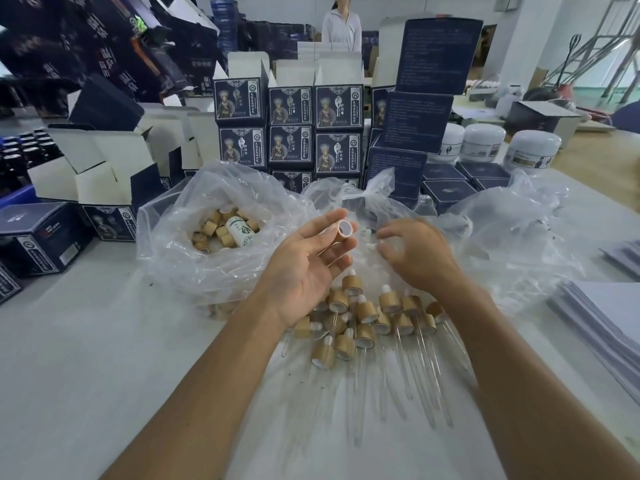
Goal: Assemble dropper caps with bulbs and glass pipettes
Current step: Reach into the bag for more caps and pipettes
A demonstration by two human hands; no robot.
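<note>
Right hand (414, 252) — fingertips blurred against crumpled plastic bag (374, 202); whatever they touch cannot be told. Paper stacks (602, 320) — cut by right edge. Box print (290, 106) too small to read.

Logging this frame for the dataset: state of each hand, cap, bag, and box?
left hand: pinches a cap
cap: bare, hollow end up
right hand: fingers curled in the middle bag; grip unclear
middle bag: open
left bag: open, holds loose caps
finished droppers: piled on table
white-flapped boxes: open
</note>
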